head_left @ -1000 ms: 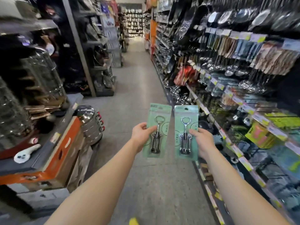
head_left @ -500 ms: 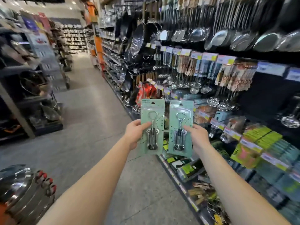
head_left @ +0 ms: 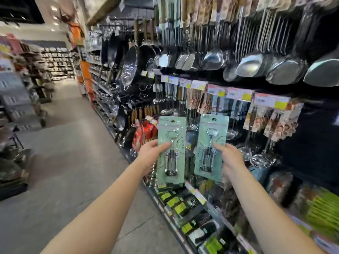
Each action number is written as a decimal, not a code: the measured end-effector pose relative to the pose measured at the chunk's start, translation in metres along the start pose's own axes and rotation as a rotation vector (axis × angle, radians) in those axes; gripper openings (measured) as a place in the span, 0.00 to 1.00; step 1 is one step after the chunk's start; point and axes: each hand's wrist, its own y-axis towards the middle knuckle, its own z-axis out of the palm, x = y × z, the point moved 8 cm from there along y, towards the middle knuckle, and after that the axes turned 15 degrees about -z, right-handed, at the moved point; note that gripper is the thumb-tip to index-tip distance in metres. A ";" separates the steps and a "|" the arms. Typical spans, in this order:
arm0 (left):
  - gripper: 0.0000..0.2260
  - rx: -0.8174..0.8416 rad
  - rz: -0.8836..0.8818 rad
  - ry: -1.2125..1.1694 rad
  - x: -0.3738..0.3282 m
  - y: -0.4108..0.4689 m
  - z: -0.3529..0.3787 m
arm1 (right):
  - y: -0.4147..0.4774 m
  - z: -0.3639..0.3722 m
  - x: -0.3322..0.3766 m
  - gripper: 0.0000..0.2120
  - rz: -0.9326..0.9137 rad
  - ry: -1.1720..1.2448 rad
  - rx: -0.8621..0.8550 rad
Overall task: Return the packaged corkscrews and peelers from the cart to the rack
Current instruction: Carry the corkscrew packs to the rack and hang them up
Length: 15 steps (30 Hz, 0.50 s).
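Note:
Two packaged corkscrews on pale green cards are held up side by side in front of the rack. My left hand point(head_left: 150, 154) pinches the left package point(head_left: 172, 136) by its left edge, thumb on the front. My right hand point(head_left: 231, 158) pinches the right package point(head_left: 212, 132) by its right edge. Each blister holds a steel winged corkscrew. The rack point(head_left: 238, 96) of hanging utensils rises just behind them, with price tags along its rails. No cart is in view.
Ladles and spatulas point(head_left: 253, 65) hang along the top row, pans point(head_left: 132, 61) to their left. Low shelves with boxed goods point(head_left: 185, 204) jut out below the packages. The aisle floor point(head_left: 73, 162) stretches to the left, with other shelving point(head_left: 16, 107) across it.
The view has swung right and upward, from down the aisle to the utensil rack. Both hands kept their hold on the packages, which now sit closer to the rack.

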 end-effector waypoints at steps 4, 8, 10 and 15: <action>0.13 0.104 0.018 0.078 -0.020 0.067 0.032 | 0.054 -0.026 -0.031 0.30 0.011 -0.023 -0.084; 0.07 0.246 0.012 0.129 -0.030 0.120 0.083 | 0.068 -0.053 -0.023 0.34 -0.008 -0.056 -0.207; 0.13 0.350 0.022 0.160 -0.031 0.141 0.114 | 0.068 -0.073 -0.020 0.36 -0.032 -0.055 -0.299; 0.10 0.593 0.030 0.231 -0.043 0.162 0.191 | 0.056 -0.138 -0.017 0.44 -0.076 -0.071 -0.523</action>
